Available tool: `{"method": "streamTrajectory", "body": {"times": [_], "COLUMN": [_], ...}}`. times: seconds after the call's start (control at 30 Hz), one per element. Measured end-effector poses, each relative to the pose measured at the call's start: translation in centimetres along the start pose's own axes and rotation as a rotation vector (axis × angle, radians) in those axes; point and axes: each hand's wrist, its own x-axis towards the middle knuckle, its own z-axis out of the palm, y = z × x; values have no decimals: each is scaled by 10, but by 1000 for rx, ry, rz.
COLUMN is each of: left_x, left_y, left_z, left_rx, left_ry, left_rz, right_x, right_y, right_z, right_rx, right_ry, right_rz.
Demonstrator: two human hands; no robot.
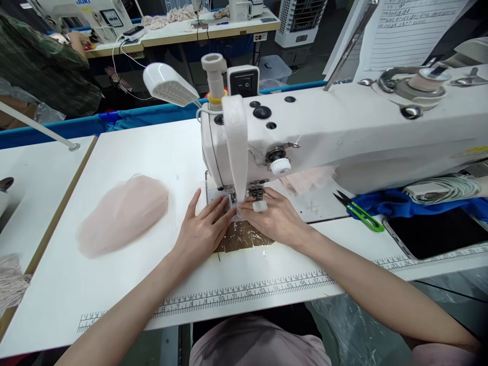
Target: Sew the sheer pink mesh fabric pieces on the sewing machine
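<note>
Both of my hands rest on the white table at the needle of a white sewing machine. My left hand lies flat, fingers stretched toward the presser foot. My right hand lies beside it, fingers pressed on a small pale piece under the foot; what exactly it holds is too small to name. A white elastic band hangs down from the machine head to the needle. A patch of brown tape lies under my hands.
A heap of pale pink fabric lies left of my hands. Green thread snips, blue cloth and a dark phone sit to the right. A lamp hangs over the table. Another person works at the back left.
</note>
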Motion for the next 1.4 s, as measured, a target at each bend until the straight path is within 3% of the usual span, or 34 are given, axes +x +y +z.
{"method": "streamTrajectory", "body": {"times": [0.2,1.4], "left_x": [-1,2], "left_y": [2,-6], "left_z": [0,9], "left_rx": [10,-20], "left_ry": [70,57], "left_rz": [41,-24], "right_x": [0,6], "right_y": [0,4], "right_z": [-2,5], "right_rx": [-7,40], "right_ry": [5,6], "right_rz": [-34,17]}}
